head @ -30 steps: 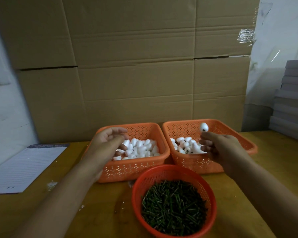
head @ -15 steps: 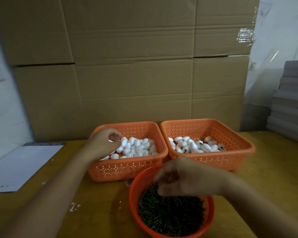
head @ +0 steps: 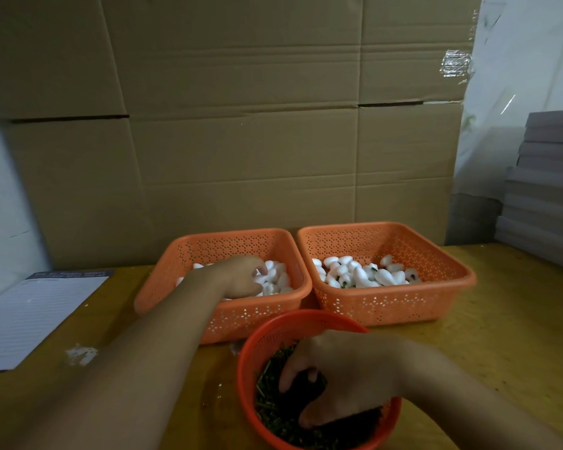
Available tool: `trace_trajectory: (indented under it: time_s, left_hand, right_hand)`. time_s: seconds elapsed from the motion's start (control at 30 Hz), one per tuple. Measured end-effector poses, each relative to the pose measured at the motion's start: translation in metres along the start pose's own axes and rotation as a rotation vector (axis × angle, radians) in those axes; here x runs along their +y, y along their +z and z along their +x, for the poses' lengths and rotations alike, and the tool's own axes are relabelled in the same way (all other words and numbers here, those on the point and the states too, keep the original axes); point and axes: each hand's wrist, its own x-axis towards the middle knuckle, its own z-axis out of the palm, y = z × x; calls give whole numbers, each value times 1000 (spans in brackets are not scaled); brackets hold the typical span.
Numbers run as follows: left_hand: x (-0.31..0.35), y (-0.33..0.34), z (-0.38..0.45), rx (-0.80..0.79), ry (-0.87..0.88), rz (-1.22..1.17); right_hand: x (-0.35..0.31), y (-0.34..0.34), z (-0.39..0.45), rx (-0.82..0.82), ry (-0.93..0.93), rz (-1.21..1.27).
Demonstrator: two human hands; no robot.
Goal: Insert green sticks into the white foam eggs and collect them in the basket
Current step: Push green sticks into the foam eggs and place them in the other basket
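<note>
Perforated plastic baskets (head: 384,306) (slightly glossy), matt cardboard (head: 241,141).

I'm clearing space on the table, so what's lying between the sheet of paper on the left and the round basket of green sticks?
In the head view, the left forearm crosses that stretch above bare table, which carries a small white smear.

Looks like a small packing workshop: flattened cardboard boxes (head: 241,125) walling a wooden table (head: 517,336), sorting baskets (head: 387,306).

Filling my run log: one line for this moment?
left hand: among white foam eggs | right hand: in round red basket of green sticks | grasps unclear
</note>
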Motion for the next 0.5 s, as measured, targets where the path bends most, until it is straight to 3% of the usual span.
trace_trajectory:
  time_s: [0.17, 0.37, 0.5]
  left_hand:
    - [-3, 3, 1, 4, -64, -6]
    - [0, 4, -4, 47, 6, 0]
    - [3, -2, -18, 203, 116, -198]
  right_hand:
    - [1, 1, 2, -3, -4, 12]
    - [4, 2, 2, 18, -11, 13]
    - [5, 2, 3, 18, -7, 20]
